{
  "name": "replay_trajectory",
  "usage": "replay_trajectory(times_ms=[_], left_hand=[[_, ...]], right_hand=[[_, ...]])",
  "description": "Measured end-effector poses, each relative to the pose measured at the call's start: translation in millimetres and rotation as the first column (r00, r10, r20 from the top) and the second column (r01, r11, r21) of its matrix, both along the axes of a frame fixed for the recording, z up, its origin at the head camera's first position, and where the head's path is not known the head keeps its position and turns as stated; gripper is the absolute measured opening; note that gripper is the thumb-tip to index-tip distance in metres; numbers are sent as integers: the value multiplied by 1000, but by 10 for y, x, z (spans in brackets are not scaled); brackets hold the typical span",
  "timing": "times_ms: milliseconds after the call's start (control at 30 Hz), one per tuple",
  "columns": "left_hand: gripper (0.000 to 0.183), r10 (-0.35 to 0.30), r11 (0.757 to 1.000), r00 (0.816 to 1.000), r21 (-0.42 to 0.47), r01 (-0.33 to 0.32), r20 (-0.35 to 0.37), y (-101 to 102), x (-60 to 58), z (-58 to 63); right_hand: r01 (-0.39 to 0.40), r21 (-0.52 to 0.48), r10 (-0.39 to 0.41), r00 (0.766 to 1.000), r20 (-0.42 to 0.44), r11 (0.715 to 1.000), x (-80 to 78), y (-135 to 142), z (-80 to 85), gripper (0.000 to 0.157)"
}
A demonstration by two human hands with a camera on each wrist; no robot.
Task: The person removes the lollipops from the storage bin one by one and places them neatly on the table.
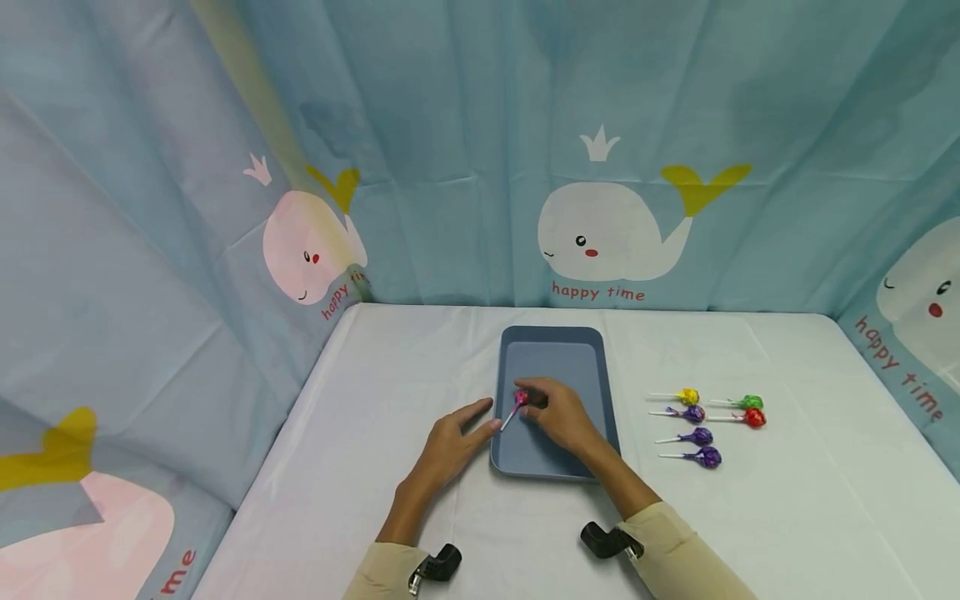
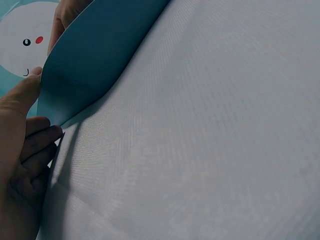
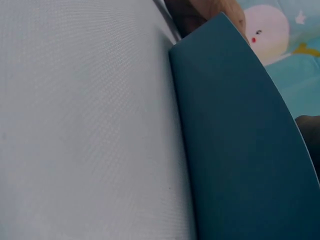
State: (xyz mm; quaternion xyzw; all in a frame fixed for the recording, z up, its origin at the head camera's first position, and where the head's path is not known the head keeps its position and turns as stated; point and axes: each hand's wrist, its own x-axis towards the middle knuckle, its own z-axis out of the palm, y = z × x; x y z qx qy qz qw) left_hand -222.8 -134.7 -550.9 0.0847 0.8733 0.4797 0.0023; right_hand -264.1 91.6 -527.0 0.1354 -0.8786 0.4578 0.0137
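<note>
A pink-wrapped lollipop (image 1: 521, 399) is over the left part of a shallow blue-grey tray (image 1: 551, 354), its white stick slanting down toward the left rim. My right hand (image 1: 564, 418) reaches across the tray and pinches the candy end between thumb and fingers. At the tray's left side is my left hand (image 1: 448, 446), thumb tip by the rim and the stick's lower end, fingers fairly straight. The left wrist view shows that thumb on the rim edge and the other fingers low along the outer wall. Tray walls hide most of my right hand in the wrist views.
Right of the tray, several wrapped lollipops lie on the white tablecloth (image 1: 810, 500): yellow (image 1: 687, 397), green (image 1: 752, 402), red (image 1: 753, 417) and purple ones (image 1: 708, 456), sticks pointing left. A blue curtain (image 1: 450, 167) with printed whales stands behind the table and along its sides.
</note>
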Motion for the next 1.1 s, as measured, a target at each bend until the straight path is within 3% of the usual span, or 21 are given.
replay_trajectory(times_ms=[233,533,1100], left_hand=[[60,-3,1000,1000,7,3,9,-8,20,36],[60,-2,1000,1000,10,2,2,-6,15,28],[60,3,1000,1000,-2,-3,-5,4,26,27]], right_hand=[[17,1,-17,1000,22,1000,22,-31,2,34],[-28,13,28,1000,-2,1000,27,-39,-17,32],[30,-16,-29,999,36,999,118,186,20,26]])
